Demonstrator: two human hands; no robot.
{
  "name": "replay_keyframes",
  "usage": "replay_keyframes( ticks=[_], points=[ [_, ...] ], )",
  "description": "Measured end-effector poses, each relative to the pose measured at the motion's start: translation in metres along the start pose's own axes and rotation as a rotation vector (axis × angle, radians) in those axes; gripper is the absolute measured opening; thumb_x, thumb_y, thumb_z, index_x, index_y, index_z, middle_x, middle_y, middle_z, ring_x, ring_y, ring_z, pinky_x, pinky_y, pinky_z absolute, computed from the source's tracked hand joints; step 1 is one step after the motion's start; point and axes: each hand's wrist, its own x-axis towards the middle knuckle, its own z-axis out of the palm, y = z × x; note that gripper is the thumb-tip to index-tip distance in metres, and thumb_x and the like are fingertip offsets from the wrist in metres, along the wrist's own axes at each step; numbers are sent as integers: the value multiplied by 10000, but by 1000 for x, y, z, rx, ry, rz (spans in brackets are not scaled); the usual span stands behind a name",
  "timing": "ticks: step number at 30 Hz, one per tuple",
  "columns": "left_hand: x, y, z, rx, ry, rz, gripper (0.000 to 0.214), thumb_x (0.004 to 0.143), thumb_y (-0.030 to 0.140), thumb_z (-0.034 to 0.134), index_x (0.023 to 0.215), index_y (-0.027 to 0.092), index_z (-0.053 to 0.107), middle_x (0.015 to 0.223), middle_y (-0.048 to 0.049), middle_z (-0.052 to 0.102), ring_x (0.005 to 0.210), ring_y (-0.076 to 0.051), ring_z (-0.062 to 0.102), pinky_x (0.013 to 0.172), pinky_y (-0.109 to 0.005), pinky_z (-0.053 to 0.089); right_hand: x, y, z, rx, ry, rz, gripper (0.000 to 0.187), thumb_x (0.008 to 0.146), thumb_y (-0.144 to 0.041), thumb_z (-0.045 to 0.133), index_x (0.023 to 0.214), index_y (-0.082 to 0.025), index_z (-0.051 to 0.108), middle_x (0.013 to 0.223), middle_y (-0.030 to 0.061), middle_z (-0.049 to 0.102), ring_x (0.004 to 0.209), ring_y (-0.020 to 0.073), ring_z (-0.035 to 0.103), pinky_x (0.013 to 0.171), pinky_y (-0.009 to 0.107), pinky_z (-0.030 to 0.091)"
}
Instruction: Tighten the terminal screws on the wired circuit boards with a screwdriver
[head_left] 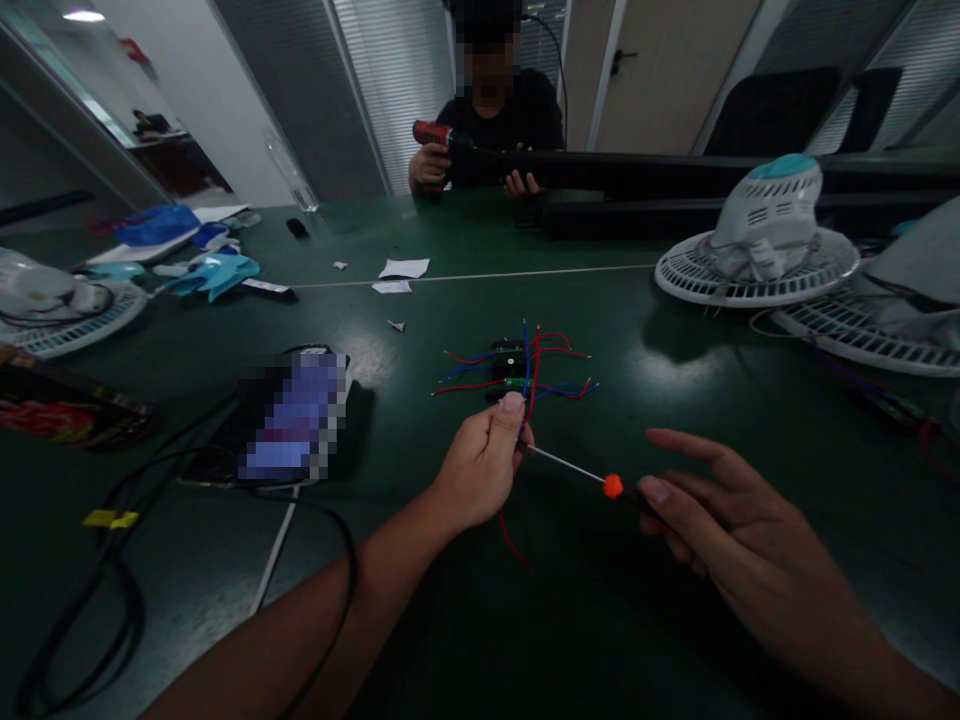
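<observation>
Green tabletop (405, 420), where the left hand (476, 460) pinches a mostly hidden wired module (533, 390), probably light with fragile leads (526, 345), best held by its body, while the right hand (731, 535) grips a screwdriver (613, 487).

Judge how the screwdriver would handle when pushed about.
The screwdriver would probably stay stiff: its shaft looks straight and metallic. Its dark handle looks thicker, so weight likely sits there. The wider orange collar might make it roll unevenly.
</observation>
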Motion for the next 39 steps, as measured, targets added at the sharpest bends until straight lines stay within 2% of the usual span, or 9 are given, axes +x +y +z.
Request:
replay_keyframes(
  ticks=[4,9,13,17,25,31,33,36,39],
  points=[
    [0,0,0,9,-12,6,528,907,606,342,672,175,535,487,53,400,433,-85,377,425,-216,281,-1,-3,1,49,23,111,670,801,-713,483,1276,-246,562,735,63,714,601,212,653,408,267,472],
    [0,2,0,35,-8,10,545,906,618,326,664,175,533,481,53,394,435,-90,377,430,-221,284,-1,-2,-1,35,-30,156,654,847,-709,403,1301,-261,547,636,46,699,657,231,675,476,288,509],
    [1,1,0,27,-14,15,539,903,618,337,665,177,534,485,54,397,437,-89,378,431,-222,284,2,1,1,-38,-93,58,661,861,-668,429,1315,-196,519,565,3,637,476,176,580,407,276,459],
    [0,1,1,33,-12,16,540,909,612,328,664,177,535,471,56,392,425,-87,368,424,-222,270,3,1,2,-39,-67,-15,659,846,-651,470,1287,-164,515,587,4,642,471,163,569,422,279,473],
    [1,0,-1,-13,-6,-2,540,900,624,336,667,179,533,494,54,401,433,-85,373,423,-220,272,1,-3,1,48,-34,6,709,791,-635,570,1305,-151,513,819,96,734,521,172,610,455,311,529],
    [0,0,0,11,-1,-21,528,906,609,336,675,180,540,513,48,424,443,-88,388,434,-224,286,-2,-6,1,120,35,23,683,726,-621,660,1262,-214,545,787,64,725,499,170,593,401,285,492],
    [0,1,0,20,-1,-27,533,903,615,336,672,178,539,516,45,428,445,-89,391,435,-225,290,-2,-5,0,134,46,72,667,735,-650,631,1266,-254,553,772,58,728,555,197,631,394,273,477],
    [0,0,0,24,8,-21,546,903,621,328,670,176,541,505,48,415,443,-89,391,433,-221,288,-2,-4,-1,132,-11,183,638,808,-699,491,1288,-285,559,676,45,721,699,244,688,512,307,530],
    [0,-1,0,18,11,-11,540,904,616,340,671,173,543,504,49,416,445,-86,394,435,-215,289,-1,-4,-1,45,-65,173,652,850,-693,416,1329,-264,526,542,2,658,561,208,633,472,291,485]
  ],
)
